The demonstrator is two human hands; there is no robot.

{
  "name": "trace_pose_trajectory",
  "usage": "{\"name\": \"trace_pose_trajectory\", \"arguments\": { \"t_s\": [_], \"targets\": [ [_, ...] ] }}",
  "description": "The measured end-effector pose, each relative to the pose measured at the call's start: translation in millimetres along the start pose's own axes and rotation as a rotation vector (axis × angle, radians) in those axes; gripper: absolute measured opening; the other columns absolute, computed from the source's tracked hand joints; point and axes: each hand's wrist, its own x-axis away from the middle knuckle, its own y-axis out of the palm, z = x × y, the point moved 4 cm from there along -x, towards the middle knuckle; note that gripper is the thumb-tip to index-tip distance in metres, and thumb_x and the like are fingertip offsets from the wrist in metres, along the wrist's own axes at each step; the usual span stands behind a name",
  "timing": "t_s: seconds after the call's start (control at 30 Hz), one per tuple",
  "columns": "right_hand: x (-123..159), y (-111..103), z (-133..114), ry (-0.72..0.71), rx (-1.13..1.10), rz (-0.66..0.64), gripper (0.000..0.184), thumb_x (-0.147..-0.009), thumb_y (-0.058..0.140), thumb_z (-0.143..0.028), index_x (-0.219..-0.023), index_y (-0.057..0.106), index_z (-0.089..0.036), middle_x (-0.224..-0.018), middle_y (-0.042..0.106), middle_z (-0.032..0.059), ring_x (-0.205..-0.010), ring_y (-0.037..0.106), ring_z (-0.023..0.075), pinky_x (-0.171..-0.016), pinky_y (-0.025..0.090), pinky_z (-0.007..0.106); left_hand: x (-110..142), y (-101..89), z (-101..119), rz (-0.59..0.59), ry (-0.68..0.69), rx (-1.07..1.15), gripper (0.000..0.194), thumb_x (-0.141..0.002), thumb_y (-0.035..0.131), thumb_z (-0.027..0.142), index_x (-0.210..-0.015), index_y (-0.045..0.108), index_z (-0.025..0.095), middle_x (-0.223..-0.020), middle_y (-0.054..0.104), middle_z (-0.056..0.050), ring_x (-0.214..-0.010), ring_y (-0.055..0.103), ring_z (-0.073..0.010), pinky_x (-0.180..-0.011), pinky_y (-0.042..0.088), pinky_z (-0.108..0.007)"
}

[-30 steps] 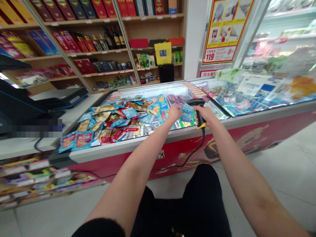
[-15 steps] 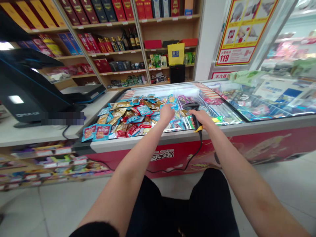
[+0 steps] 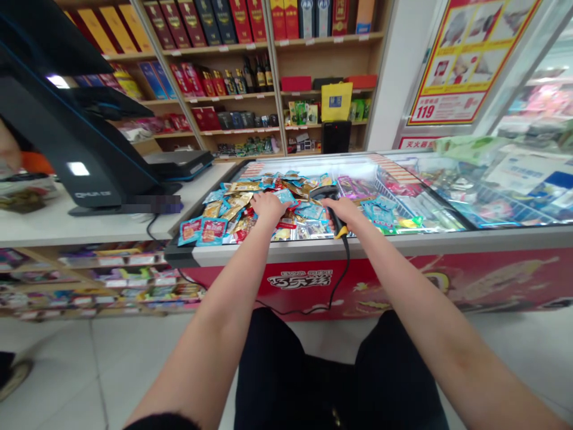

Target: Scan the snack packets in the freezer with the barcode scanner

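Note:
My left hand (image 3: 268,207) rests palm down on a heap of foil snack sachets (image 3: 242,215), its fingers apart and nothing visibly held. My right hand (image 3: 342,214) grips a black and yellow handheld barcode scanner (image 3: 335,209), whose head points forward over the packets. The scanner's black cord (image 3: 344,275) hangs down over the front of the chest freezer (image 3: 403,242). Loose blue sachets (image 3: 375,212) lie to the right of the scanner, inside the freezer.
A checkout counter (image 3: 58,227) with a black monitor (image 3: 76,143) stands left, where another person's hand (image 3: 6,152) shows at the edge. Wooden shelves of boxed goods and bottles (image 3: 224,83) rise behind. A wire basket (image 3: 403,200) sits under the freezer glass to the right.
My left hand has slid leftward onto the sachet heap, and the view has turned left. Another person's hand has come into view at the left edge. The scanner stays in my right hand.

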Motion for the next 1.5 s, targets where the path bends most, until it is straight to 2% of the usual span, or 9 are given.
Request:
{"name": "trace_pose_trajectory", "arguments": {
  "t_s": [0.13, 0.23, 0.33, 0.4, 0.47, 0.53, 0.67, 0.9, 1.5],
  "targets": [
    [3, 4, -2, -0.002, 0.015, 0.012, 0.021, -0.087, 0.061, -0.03, -0.072, 0.051, -0.018, -0.049, 0.053, -0.0016, -0.037, 0.05, 0.0124, -0.039, 0.044, 0.024, -4, 5.7, -4, -0.014, -0.026, 0.073, 0.057, -0.071, 0.068, 0.056, -0.11, 0.067, 0.013, -0.13, 0.059, -0.024, -0.127, 0.047, -0.0412, -0.102, 0.037, -0.05],
    [4, 1, -2, 0.003, 0.004, 0.008, 0.022, -0.086, 0.06, -0.029, -0.07, 0.051, -0.018, -0.049, 0.053, -0.0017, -0.036, 0.049, 0.0124, -0.039, 0.044, 0.025, -8, 2.3, -6, -0.026, -0.049, 0.197, 0.038, -0.074, 0.067, 0.045, -0.097, 0.068, 0.015, -0.119, 0.065, -0.023, -0.12, 0.054, -0.0397, -0.097, 0.04, -0.049],
    [5, -2, -4, 0.004, -0.006, 0.01, 0.02, -0.086, 0.06, -0.029, -0.071, 0.051, -0.018, -0.05, 0.054, -0.0013, -0.036, 0.049, 0.0126, -0.038, 0.044, 0.026, -8, -1.8, -3, -0.013, -0.022, 0.383, 0.017, -0.075, 0.064, 0.031, -0.085, 0.063, 0.018, -0.098, 0.07, -0.015, -0.101, 0.064, -0.0305, -0.087, 0.045, -0.04],
    [6, -6, -7, -0.013, -0.006, 0.037, 0.018, -0.086, 0.061, -0.029, -0.074, 0.053, -0.018, -0.05, 0.054, -0.0011, -0.036, 0.05, 0.0132, -0.038, 0.045, 0.026, -5, -1.8, 2, 0.006, 0.01, 0.518, 0.011, -0.073, 0.065, 0.026, -0.075, 0.057, 0.019, -0.084, 0.068, -0.008, -0.087, 0.065, -0.0235, -0.081, 0.047, -0.033],
    [9, -9, -12, -0.047, -0.009, 0.065, 0.016, -0.086, 0.061, -0.028, -0.076, 0.054, -0.018, -0.049, 0.055, -0.0009, -0.037, 0.051, 0.0136, -0.038, 0.045, 0.025, 0, 2.8, 11, -0.011, 0.018, 0.678, 0.02, -0.07, 0.068, 0.025, -0.067, 0.049, 0.02, -0.07, 0.061, -0.002, -0.076, 0.063, -0.0187, -0.075, 0.048, -0.03],
    [13, -11, -19, -0.071, -0.017, 0.081, 0.016, -0.087, 0.06, -0.027, -0.076, 0.054, -0.017, -0.049, 0.055, -0.0006, -0.037, 0.051, 0.0135, -0.038, 0.045, 0.025, 5, 11.5, 21, -0.078, -0.008, 0.862, 0.028, -0.068, 0.072, 0.024, -0.064, 0.044, 0.021, -0.061, 0.053, 0.003, -0.064, 0.059, -0.0148, -0.068, 0.049, -0.028],
    [20, -17, -28, -0.076, -0.028, 0.106, 0.02, -0.087, 0.061, -0.029, -0.073, 0.054, -0.017, -0.05, 0.056, 0.0009, -0.038, 0.051, 0.0126, -0.038, 0.045, 0.024, 16, 26.2, 43, -0.181, -0.043, 1.069, 0.036, -0.064, 0.078, 0.02, -0.062, 0.042, 0.02, -0.057, 0.046, 0.007, -0.052, 0.053, -0.0095, -0.059, 0.051, -0.027],
    [22, -26, -26, -0.051, -0.009, 0.102, 0.023, -0.086, 0.062, -0.026, -0.068, 0.053, -0.016, -0.048, 0.052, 0.0013, -0.037, 0.047, 0.0121, -0.037, 0.041, 0.025, 25, 36.6, 61, -0.214, -0.03, 1.134, 0.039, -0.062, 0.081, 0.017, -0.061, 0.042, 0.019, -0.053, 0.043, 0.009, -0.048, 0.051, -0.0075, -0.055, 0.053, -0.025],
    [19, -37, -19, -0.033, -0.031, 0.093, 0.021, -0.084, 0.06, -0.023, -0.067, 0.051, -0.017, -0.047, 0.053, 0.0007, -0.036, 0.047, 0.0121, -0.035, 0.041, 0.024, 21, 58.0, 73, -0.207, -0.003, 1.11, 0.033, -0.067, 0.074, 0.012, -0.062, 0.042, 0.019, -0.053, 0.041, 0.009, -0.048, 0.052, -0.0077, -0.054, 0.051, -0.023]
  ]
}}
